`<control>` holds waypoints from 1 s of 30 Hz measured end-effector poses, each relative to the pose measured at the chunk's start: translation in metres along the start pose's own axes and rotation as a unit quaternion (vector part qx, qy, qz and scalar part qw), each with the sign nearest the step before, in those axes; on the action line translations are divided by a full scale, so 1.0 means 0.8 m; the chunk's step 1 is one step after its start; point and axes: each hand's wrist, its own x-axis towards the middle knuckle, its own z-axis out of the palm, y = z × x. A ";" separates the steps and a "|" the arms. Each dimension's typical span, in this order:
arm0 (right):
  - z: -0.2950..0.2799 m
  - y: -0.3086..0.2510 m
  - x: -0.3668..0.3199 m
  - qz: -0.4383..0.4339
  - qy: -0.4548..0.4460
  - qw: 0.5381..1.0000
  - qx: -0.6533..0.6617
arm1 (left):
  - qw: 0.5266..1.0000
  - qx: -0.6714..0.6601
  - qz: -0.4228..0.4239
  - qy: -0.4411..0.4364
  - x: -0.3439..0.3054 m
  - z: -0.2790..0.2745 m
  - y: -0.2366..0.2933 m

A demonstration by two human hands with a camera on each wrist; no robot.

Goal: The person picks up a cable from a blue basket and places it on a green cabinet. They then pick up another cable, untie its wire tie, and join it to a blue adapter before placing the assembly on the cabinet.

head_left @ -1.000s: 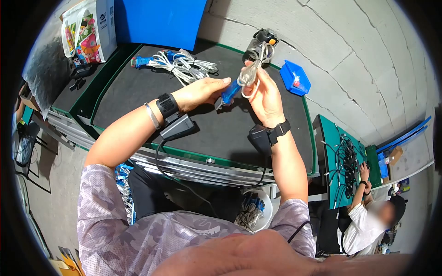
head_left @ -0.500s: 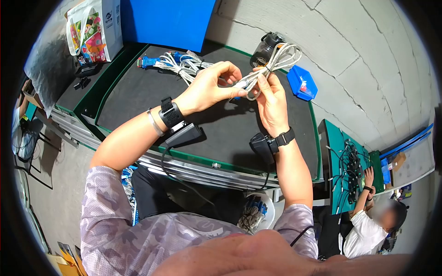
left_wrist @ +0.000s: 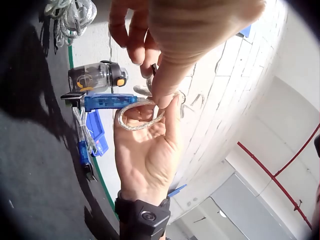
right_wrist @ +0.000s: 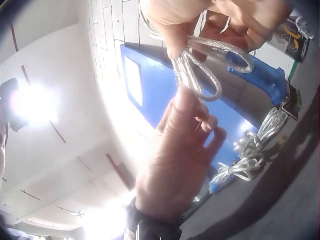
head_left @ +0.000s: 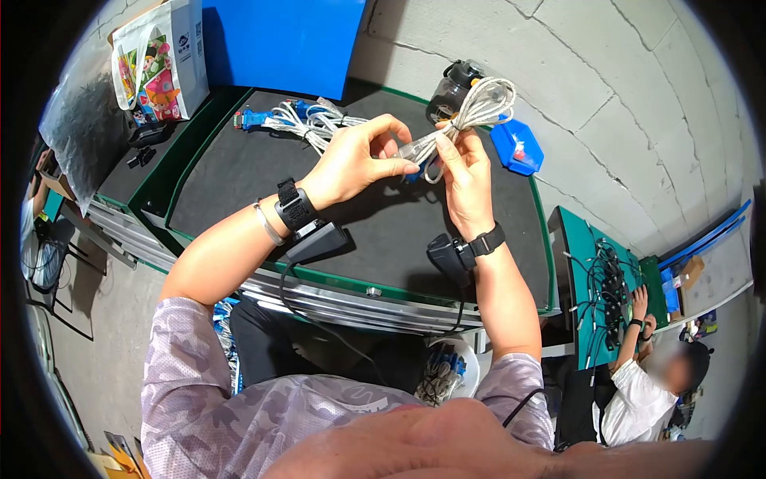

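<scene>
A coiled grey-white cable [head_left: 488, 102] with a blue plug housing [left_wrist: 107, 101] is held up between both hands above the dark tabletop. My left hand [head_left: 351, 164] pinches the cable between thumb and finger, left of my right hand. My right hand [head_left: 469, 180] holds the coil from the right, its thumb over the strands. In the right wrist view the blue housing [right_wrist: 262, 80] points away from the loops, its metal connector at the end. Fingers partly hide the tie around the coil. Other tied cables [head_left: 307, 124] with blue plugs lie behind my left hand.
A dark bottle [head_left: 452, 92] and a blue tray [head_left: 517, 148] stand at the back right. A blue panel [head_left: 279, 44] and printed bag [head_left: 159, 64] are at the back left. A bucket of cables [head_left: 471, 371] is below the table; another person [head_left: 638, 399] sits right.
The coil has swung from upright to leaning up and right. My left hand has moved right from the blue housing onto the cable, which my right hand still holds.
</scene>
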 end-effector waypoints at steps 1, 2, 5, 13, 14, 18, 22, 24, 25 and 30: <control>-0.001 0.000 0.000 0.003 0.002 1.000 -0.001 | 1.000 0.009 0.011 -0.002 0.000 0.000 -0.001; -0.002 -0.001 0.000 0.006 0.003 1.000 -0.002 | 1.000 0.008 0.011 -0.002 0.001 0.000 -0.003; 0.001 -0.004 -0.001 0.016 0.016 1.000 -0.021 | 0.992 -0.115 -0.006 -0.045 0.004 0.004 -0.016; 0.001 -0.003 -0.001 0.042 0.007 0.999 -0.030 | 0.955 -0.250 -0.031 -0.157 0.003 0.005 -0.017; 0.001 -0.002 -0.001 0.053 -0.005 0.998 -0.014 | 0.955 -0.250 -0.031 -0.157 0.003 0.004 -0.016; 0.000 0.004 -0.001 0.047 -0.024 0.999 0.002 | 0.943 -0.274 -0.044 -0.184 0.002 0.004 -0.015; 0.004 0.003 -0.001 0.053 -0.033 0.998 0.022 | 0.962 -0.218 -0.045 -0.156 0.002 0.004 -0.015; 0.004 0.002 -0.001 0.053 -0.037 0.998 0.016 | 0.980 -0.160 -0.019 -0.115 0.003 0.003 -0.014; 0.004 0.001 -0.002 0.057 -0.053 0.997 0.025 | 0.992 -0.100 0.006 -0.073 0.002 0.002 -0.015; 0.017 -0.004 -0.009 0.084 -0.084 0.991 0.058 | 0.968 -0.195 -0.009 -0.159 0.002 0.011 -0.025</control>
